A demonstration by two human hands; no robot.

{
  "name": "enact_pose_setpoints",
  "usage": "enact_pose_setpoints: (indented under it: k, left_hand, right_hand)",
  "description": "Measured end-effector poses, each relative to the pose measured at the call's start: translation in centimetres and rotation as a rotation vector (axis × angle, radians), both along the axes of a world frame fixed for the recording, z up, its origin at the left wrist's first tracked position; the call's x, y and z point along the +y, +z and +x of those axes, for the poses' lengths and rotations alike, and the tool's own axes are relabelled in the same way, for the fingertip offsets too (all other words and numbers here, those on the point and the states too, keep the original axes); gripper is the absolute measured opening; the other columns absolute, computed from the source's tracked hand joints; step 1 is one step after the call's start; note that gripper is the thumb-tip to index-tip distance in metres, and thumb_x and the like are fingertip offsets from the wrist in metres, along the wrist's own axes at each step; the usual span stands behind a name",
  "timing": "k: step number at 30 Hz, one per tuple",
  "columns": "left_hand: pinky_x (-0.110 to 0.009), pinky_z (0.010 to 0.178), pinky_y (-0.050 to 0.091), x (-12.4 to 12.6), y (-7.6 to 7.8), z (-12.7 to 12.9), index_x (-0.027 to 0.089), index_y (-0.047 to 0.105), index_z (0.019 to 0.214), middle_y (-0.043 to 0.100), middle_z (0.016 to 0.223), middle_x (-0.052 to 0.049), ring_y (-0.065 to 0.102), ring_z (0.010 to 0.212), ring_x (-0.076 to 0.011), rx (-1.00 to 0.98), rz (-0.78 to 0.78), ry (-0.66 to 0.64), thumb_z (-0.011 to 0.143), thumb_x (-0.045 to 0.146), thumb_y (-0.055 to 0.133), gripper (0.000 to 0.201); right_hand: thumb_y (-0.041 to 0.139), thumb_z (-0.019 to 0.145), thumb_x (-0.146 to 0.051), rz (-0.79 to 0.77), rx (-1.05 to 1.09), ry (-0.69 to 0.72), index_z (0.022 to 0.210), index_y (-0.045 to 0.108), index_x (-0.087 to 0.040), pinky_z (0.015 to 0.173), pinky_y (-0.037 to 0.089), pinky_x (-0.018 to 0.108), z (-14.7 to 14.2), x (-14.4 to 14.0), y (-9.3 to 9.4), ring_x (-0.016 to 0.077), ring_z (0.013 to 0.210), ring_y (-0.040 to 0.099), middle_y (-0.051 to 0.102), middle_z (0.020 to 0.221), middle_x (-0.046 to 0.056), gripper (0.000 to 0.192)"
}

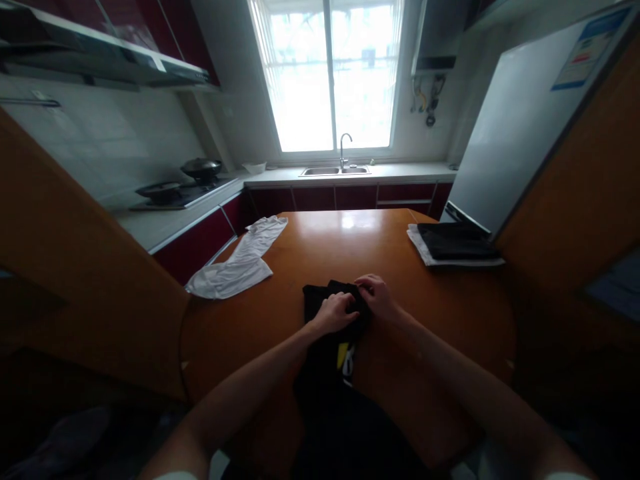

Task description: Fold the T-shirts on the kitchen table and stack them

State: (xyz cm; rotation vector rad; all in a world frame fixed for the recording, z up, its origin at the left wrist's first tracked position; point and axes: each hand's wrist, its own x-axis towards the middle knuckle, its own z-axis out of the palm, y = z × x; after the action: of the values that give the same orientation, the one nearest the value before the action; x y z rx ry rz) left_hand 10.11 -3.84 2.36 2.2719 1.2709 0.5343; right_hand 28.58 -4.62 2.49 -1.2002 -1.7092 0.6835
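Observation:
A black garment (320, 357) with a yellow and white print lies partly folded on the wooden table in front of me. Its lower part merges with the dark area near my body, so the exact kind of garment cannot be made out. My left hand (336, 313) is on top of the folded part, its fingers curled onto the cloth. At the garment's upper right edge, my right hand (377, 295) pinches the fabric between thumb and fingers. The two hands are close together but apart.
On the table's (350, 247) left side lies a crumpled white garment (240, 260). A stack of folded clothes (455, 243), black over white, sits at the right edge by the fridge (520, 127). Behind are a sink (323, 171) and a stove with pans (163, 192).

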Motion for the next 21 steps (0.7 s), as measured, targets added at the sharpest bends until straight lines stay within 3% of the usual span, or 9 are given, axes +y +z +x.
enact_pose_setpoints:
  k: [2, 5, 8, 11, 14, 16, 19, 21]
  left_hand:
    - [-0.03, 0.076, 0.05, -0.3, -0.1, 0.4, 0.02, 0.066, 0.087, 0.068, 0.087, -0.003, 0.062, 0.083, -0.0199, -0.066, -0.028, 0.012, 0.076, 0.024, 0.067, 0.012]
    - [-0.027, 0.073, 0.051, 0.1, 0.7, -0.8, 0.019, 0.06, 0.087, 0.067, 0.084, -0.001, 0.062, 0.081, -0.0169, -0.293, -0.146, 0.063, 0.074, 0.015, 0.056, 0.014]
    - [-0.027, 0.072, 0.053, 0.8, 2.7, -4.1, 0.018, 0.059, 0.099, 0.069, 0.089, -0.002, 0.065, 0.084, -0.0185, -0.549, -0.269, 0.214, 0.068, 0.012, 0.052, 0.032]
    - [-0.03, 0.076, 0.055, 1.3, 5.3, -8.8, 0.016, 0.061, 0.113, 0.072, 0.099, -0.006, 0.068, 0.089, -0.0215, -0.626, -0.31, 0.35, 0.07, 0.016, 0.052, 0.044]
    - [-0.032, 0.083, 0.055, 1.4, 7.5, -13.4, 0.017, 0.065, 0.12, 0.073, 0.112, -0.008, 0.068, 0.1, -0.0254, -0.501, -0.3, 0.302, 0.075, 0.032, 0.062, 0.048]
    - [-0.031, 0.085, 0.054, 1.4, 8.2, -15.4, 0.02, 0.068, 0.12, 0.072, 0.116, -0.007, 0.067, 0.105, -0.0273, -0.328, -0.208, 0.252, 0.067, 0.043, 0.075, 0.058]
    - [-0.028, 0.078, 0.053, 1.4, 8.4, -16.7, 0.021, 0.075, 0.102, 0.075, 0.1, -0.003, 0.067, 0.095, -0.0257, -0.086, -0.112, 0.195, 0.057, 0.046, 0.083, 0.052]
    - [-0.026, 0.066, 0.05, 1.4, 8.4, -16.8, 0.02, 0.076, 0.085, 0.074, 0.08, -0.001, 0.066, 0.078, -0.0221, 0.037, -0.195, 0.143, 0.063, 0.048, 0.078, 0.036]
  right_hand:
    - [0.066, 0.085, -0.025, 0.016, -0.14, -0.089, 0.113, 0.072, -0.017, 0.105, 0.044, 0.045, 1.2, 1.3, -1.0, 0.0275, 0.117, 0.06, 0.069, 0.121, 0.014, 0.029]
    - [0.072, 0.078, -0.019, -0.067, -0.252, -0.005, 0.119, 0.069, -0.019, 0.102, 0.047, 0.042, 2.5, 1.7, -2.4, 0.0271, 0.112, 0.064, 0.071, 0.119, 0.012, 0.041]
    - [0.066, 0.077, -0.012, -0.105, -0.267, 0.028, 0.107, 0.073, -0.02, 0.092, 0.052, 0.035, 4.0, 1.7, -2.7, 0.0238, 0.1, 0.069, 0.076, 0.107, 0.008, 0.032]
    - [0.061, 0.077, -0.012, -0.132, -0.264, -0.101, 0.092, 0.075, -0.018, 0.083, 0.054, 0.033, 7.0, 2.1, -1.7, 0.0228, 0.088, 0.07, 0.077, 0.092, 0.007, 0.021]
    - [0.059, 0.076, -0.013, -0.131, -0.271, -0.233, 0.094, 0.074, -0.015, 0.084, 0.054, 0.035, 10.7, 2.4, -0.2, 0.0243, 0.09, 0.07, 0.076, 0.095, 0.01, 0.023]
    - [0.059, 0.076, -0.014, -0.11, -0.272, -0.259, 0.099, 0.074, -0.014, 0.09, 0.052, 0.036, 12.8, 2.3, 0.9, 0.0253, 0.096, 0.069, 0.075, 0.102, 0.012, 0.026]
    - [0.06, 0.076, -0.018, -0.109, -0.248, -0.227, 0.098, 0.074, -0.015, 0.089, 0.052, 0.036, 14.4, 1.4, 2.6, 0.0253, 0.096, 0.069, 0.075, 0.102, 0.011, 0.027]
    - [0.063, 0.076, -0.024, -0.17, -0.208, -0.106, 0.091, 0.074, -0.016, 0.079, 0.053, 0.033, 14.8, 0.5, 3.7, 0.0232, 0.085, 0.067, 0.075, 0.09, 0.008, 0.021]
